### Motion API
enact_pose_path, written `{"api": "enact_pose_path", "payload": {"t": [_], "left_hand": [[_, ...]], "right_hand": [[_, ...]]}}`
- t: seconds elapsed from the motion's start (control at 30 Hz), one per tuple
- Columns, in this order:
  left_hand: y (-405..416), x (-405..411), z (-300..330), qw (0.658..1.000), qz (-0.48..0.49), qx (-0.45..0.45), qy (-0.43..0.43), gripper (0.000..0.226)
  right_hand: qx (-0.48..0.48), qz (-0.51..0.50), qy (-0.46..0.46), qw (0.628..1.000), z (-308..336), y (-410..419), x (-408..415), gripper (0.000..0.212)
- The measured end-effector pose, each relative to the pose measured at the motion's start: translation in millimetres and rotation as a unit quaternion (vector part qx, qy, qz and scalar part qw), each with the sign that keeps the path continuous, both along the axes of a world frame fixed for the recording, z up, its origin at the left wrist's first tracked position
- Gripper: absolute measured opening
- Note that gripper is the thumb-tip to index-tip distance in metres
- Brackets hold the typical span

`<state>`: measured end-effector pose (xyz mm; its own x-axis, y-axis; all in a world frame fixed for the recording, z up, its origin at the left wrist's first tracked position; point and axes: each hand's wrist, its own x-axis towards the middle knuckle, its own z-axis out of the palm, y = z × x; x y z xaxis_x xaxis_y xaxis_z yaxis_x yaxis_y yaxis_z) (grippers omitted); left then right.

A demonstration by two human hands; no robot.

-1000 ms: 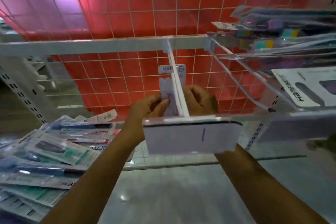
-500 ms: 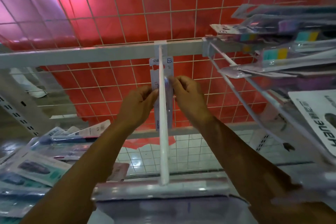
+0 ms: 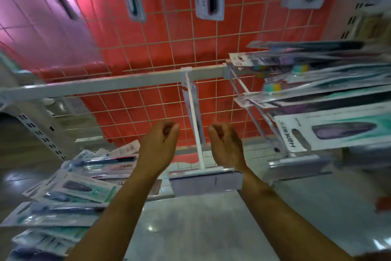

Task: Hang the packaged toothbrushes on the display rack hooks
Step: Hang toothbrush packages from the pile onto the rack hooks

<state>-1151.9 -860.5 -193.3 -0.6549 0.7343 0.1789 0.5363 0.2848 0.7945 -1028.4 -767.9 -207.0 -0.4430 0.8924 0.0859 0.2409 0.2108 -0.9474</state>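
Hands: left hand (image 3: pixel 161 144) & right hand (image 3: pixel 225 144) loosely curled, nothing held.
Risk: hung pack (image 3: pixel 193 116) could be knocked off hook (image 3: pixel 195 131) if brushed.

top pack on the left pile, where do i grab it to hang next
Judging by its pose, pinch the top pack at its far right end with the left hand, coming from above. It lies flat across the pile, and that end is clear and nearest the hook.

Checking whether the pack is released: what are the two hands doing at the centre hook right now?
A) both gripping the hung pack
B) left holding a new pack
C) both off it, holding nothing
C: the left hand and right hand flank the hook, fingers loosely curled, holding nothing; the pack hangs alone.
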Motion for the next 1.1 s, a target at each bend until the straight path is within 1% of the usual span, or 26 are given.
{"api": "enact_pose_path", "payload": {"t": [0.07, 0.13, 0.2, 0.27, 0.3, 0.4, 0.47, 0.53, 0.6, 0.67, 0.73, 0.83, 0.93, 1.03, 1.1], "left_hand": [[-14.3, 16.1, 13.0, 1.000, -0.001, -0.005, -0.007, 0.030], [-29.4, 31.7, 27.6, 1.000, -0.001, 0.001, -0.028, 0.028], [-43.7, 46.2, 45.2, 1.000, -0.001, 0.006, -0.026, 0.027], [-55.9, 56.7, 62.8, 1.000, 0.013, 0.011, -0.020, 0.026], [-61.2, 61.4, 72.4, 0.999, 0.026, 0.011, -0.026, 0.025], [-75.1, 76.1, 101.2, 0.997, 0.048, 0.013, -0.051, 0.022], [-82.7, 85.6, 118.2, 0.998, 0.044, 0.016, -0.038, 0.019], [-88.0, 95.0, 132.5, 0.999, 0.038, 0.010, -0.026, 0.017], [-90.3, 103.3, 142.2, 0.999, 0.031, 0.001, -0.013, 0.018], [-89.9, 110.6, 148.4, 1.000, 0.026, -0.001, 0.000, 0.018], [-86.0, 117.0, 153.3, 1.000, 0.015, -0.005, 0.022, 0.017], [-72.8, 127.1, 157.7, 0.998, -0.005, -0.032, 0.059, 0.018], [-52.7, 136.9, 161.6, 0.995, -0.022, -0.044, 0.081, 0.021], [-29.5, 146.2, 165.0, 0.992, -0.051, -0.059, 0.099, 0.026], [-14.0, 151.3, 163.9, 0.989, -0.072, -0.072, 0.110, 0.031]], "right_hand": [[-0.032, 0.002, -0.010, 0.999, 8.4, -20.9, 15.4, 0.021], [-0.072, 0.027, 0.008, 0.997, 15.8, -43.3, 33.8, 0.016], [-0.103, 0.039, -0.011, 0.994, 24.7, -63.6, 53.5, 0.011], [-0.115, 0.041, -0.052, 0.991, 36.8, -80.6, 72.0, 0.023], [-0.114, 0.041, -0.061, 0.991, 44.1, -88.0, 80.6, 0.026], [-0.113, 0.030, -0.058, 0.992, 69.3, -107.9, 101.6, 0.019], [-0.121, 0.023, -0.074, 0.990, 82.2, -118.0, 111.2, 0.017], [-0.161, 0.022, -0.075, 0.984, 91.2, -124.5, 116.4, 0.019], [-0.224, 0.028, -0.083, 0.971, 97.2, -126.2, 118.1, 0.019], [-0.272, 0.051, -0.113, 0.954, 101.7, -126.0, 119.7, 0.020], [-0.290, 0.078, -0.142, 0.943, 108.1, -125.5, 123.7, 0.019], [-0.268, 0.111, -0.178, 0.940, 124.8, -116.8, 132.5, 0.017], [-0.224, 0.145, -0.196, 0.944, 148.0, -96.9, 141.6, 0.019], [-0.153, 0.164, -0.200, 0.954, 175.3, -70.2, 152.3, 0.019], [-0.099, 0.153, -0.184, 0.966, 191.0, -49.6, 158.8, 0.015]]}}
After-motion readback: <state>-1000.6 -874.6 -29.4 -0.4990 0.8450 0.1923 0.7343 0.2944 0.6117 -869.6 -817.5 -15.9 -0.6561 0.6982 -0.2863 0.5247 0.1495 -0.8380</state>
